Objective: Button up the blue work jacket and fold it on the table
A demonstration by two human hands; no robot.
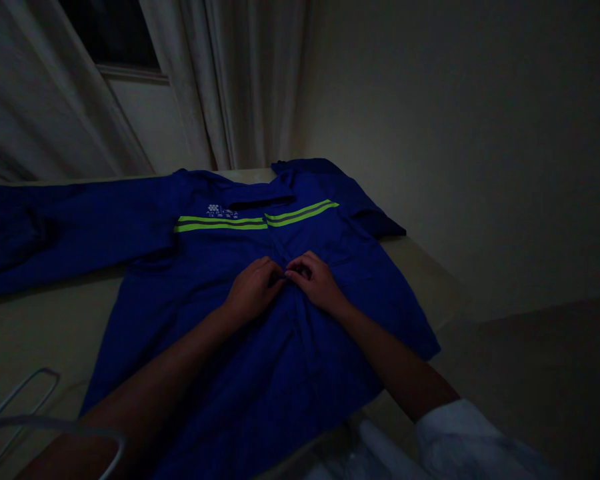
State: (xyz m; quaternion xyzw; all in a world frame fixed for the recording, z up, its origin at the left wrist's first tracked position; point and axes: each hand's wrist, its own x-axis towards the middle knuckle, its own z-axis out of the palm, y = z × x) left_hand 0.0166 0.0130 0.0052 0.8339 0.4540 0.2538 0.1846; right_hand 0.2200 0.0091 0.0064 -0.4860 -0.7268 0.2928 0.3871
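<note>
A blue work jacket with two yellow-green reflective stripes across the chest lies flat, front up, on a pale table. One sleeve stretches out to the left. My left hand and my right hand meet at the jacket's front placket, just below the chest. Both have their fingers curled and pinched on the cloth at the middle seam. What sits between the fingertips is too small and dark to make out.
A white wire hanger lies at the table's near left corner. Pale curtains and a dark window stand behind the table. The table's right edge drops off beside a bare wall. The room is dim.
</note>
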